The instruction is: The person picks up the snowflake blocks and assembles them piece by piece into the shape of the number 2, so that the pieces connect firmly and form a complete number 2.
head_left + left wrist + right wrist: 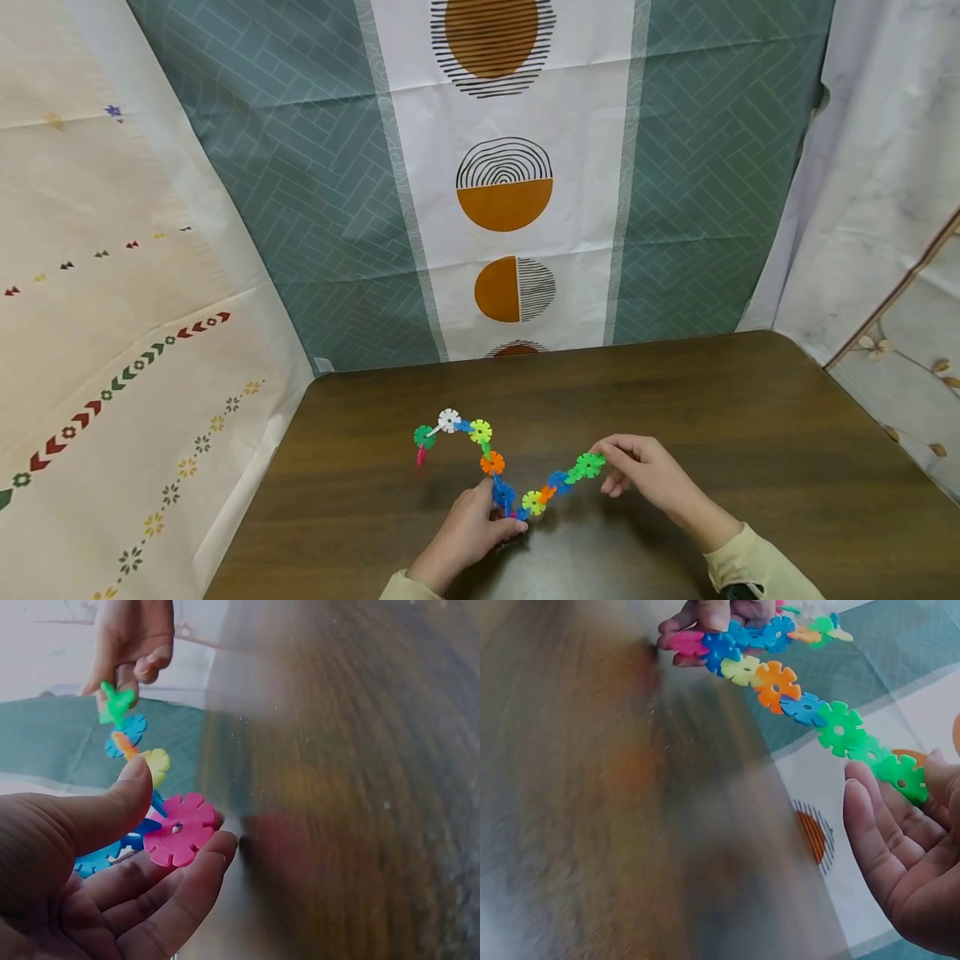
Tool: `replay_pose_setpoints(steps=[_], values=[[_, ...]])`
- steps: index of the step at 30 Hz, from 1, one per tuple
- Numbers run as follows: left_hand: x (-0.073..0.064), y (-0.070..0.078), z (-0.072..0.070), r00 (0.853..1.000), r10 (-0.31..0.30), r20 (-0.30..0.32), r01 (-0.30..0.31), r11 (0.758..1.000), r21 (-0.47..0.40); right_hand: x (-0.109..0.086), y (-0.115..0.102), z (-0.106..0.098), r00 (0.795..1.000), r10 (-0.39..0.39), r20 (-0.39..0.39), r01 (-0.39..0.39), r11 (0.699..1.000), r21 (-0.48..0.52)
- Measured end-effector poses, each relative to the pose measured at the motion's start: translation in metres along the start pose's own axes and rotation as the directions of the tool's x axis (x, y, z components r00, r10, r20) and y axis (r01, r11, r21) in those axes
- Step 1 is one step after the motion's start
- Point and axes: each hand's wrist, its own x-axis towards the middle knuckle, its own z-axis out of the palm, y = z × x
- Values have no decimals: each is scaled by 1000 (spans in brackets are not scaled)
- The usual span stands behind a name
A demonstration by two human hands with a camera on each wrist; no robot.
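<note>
A chain of linked plastic snowflake discs runs between both hands, bent in a V. My left hand (pixel 471 527) pinches it at the low point, by blue discs (pixel 504 495) and a pink disc (pixel 180 829). From there one arm of the chain curves up and left through an orange disc (pixel 492 463), a yellow disc (pixel 480 431) and a white disc (pixel 449 420) to a dark green disc (pixel 424 437). On the other side, my right hand (pixel 647 475) pinches the green end disc (pixel 901 778) between thumb and fingers. Some discs are partly hidden by fingers.
A dark brown wooden table (pixel 360 533) lies beneath the hands. Behind it hangs a green and white patterned curtain (pixel 525 242). Pale printed cloths hang at the left (pixel 150 350) and the right (pixel 885 250).
</note>
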Motion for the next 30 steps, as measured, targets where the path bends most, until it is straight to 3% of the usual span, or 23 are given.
replay_pose_setpoints(steps=[7,11,18,30], values=[[4,1,0,998,9,56,-9,1000,-9,-7,12,-5,998,67,17,-68,998,7],[5,1,1,996,20,84,-14,997,-71,-11,19,-7,993,116,33,-116,993,21],[8,0,2,987,-6,162,32,988,-154,-19,31,-10,977,199,82,-203,978,42],[13,6,7,976,-38,216,71,987,-147,-31,40,-13,956,270,112,-276,960,39]])
